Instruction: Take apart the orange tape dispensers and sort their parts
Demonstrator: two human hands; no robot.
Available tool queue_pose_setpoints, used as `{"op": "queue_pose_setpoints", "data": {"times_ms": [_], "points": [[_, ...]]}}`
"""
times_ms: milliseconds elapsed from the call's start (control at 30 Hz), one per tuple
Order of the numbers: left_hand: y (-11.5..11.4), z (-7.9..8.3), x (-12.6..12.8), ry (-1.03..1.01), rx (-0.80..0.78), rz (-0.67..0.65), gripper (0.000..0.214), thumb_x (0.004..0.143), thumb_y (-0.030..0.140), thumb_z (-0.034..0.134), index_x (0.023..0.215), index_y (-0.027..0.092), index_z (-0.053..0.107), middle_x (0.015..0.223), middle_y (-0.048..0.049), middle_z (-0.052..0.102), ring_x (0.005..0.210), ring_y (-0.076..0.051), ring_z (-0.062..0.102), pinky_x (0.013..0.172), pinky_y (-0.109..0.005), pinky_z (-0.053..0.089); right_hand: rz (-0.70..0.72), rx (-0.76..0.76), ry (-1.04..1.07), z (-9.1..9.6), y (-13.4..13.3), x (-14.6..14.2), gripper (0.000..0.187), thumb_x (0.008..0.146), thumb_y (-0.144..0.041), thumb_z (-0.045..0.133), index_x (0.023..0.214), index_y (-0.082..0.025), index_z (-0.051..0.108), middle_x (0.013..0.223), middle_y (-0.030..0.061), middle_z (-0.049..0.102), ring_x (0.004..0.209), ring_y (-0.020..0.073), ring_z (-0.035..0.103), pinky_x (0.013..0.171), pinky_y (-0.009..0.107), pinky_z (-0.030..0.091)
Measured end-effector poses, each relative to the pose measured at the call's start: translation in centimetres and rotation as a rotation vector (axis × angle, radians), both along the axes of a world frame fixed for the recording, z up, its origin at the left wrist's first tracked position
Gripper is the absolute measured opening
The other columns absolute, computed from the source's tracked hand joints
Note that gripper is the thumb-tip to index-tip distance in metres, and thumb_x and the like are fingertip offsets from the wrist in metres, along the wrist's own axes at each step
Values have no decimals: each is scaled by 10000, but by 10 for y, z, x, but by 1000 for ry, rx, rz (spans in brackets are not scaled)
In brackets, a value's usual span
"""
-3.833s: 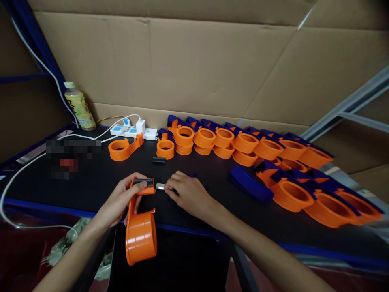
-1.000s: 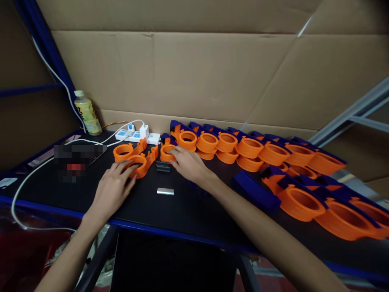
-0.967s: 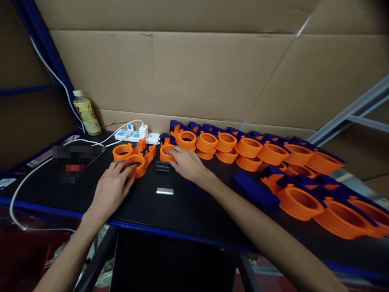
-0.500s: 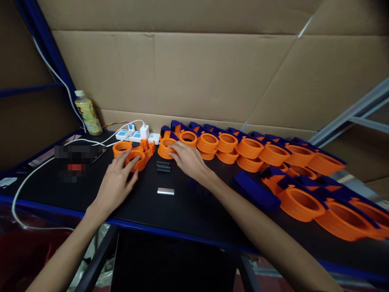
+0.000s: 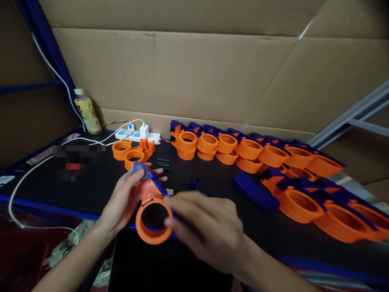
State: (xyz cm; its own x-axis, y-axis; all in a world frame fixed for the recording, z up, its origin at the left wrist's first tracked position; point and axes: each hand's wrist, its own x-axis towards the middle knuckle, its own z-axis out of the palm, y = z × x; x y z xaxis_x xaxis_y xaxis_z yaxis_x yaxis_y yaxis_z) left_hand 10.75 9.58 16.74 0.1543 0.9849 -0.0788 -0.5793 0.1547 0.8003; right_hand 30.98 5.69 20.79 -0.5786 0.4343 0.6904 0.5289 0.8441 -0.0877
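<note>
Head view: left hand (image 5: 126,198) grips orange ring part (image 5: 152,211) by its neck, lifted above table (image 5: 100,182) front edge. Right hand (image 5: 206,229) blurred, fingers half curled at ring's right rim; can't tell if gripping. Power strip (image 5: 136,135) at table's back, orange/blue row (image 5: 243,148) to its right.

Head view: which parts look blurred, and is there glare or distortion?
Head view: the right hand is smeared by motion blur; the left hand and orange ring are sharper; the far dispensers show soft glare; the edges bend, wide-angle.
</note>
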Motion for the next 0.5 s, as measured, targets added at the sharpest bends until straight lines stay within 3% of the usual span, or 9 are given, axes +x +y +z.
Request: {"op": "queue_pose_setpoints", "data": {"times_ms": [100, 167, 333, 500], "points": [[-9, -4, 12, 66, 26, 33, 468, 808, 342, 748, 1214, 161, 604, 1185, -154, 716, 1028, -326, 705, 831, -423, 593, -242, -109, -44, -2, 9, -2, 313, 964, -388, 571, 1164, -159, 645, 1023, 64, 722, 837, 140, 690, 642, 221, 511], [-11, -6, 17, 104, 46, 31, 471, 793, 337, 773, 1196, 160, 607, 1162, -148, 723, 1027, -304, 702, 838, -390, 584, -314, -84, -145, -9, 15, -6, 321, 980, -401, 535, 1126, -142, 656, 966, 72, 725, 817, 164, 689, 642, 253, 513], [-6, -10, 23, 156, 36, 22, 461, 769, 321, 800, 1165, 166, 622, 1084, -107, 733, 1011, -250, 691, 894, -350, 540, -373, 136, -416, -22, 15, -10, 248, 967, -132, 473, 1131, -60, 645, 922, 107, 719, 715, 181, 666, 538, 295, 449], [-10, -12, 20, 158, 27, -15, 424, 787, 343, 772, 1150, 166, 644, 1048, -99, 732, 885, -226, 704, 776, -310, 558, -354, -4, -409, -17, 11, -1, 259, 922, -45, 440, 1079, -91, 640, 890, 89, 718, 697, 172, 672, 521, 276, 437]]}}
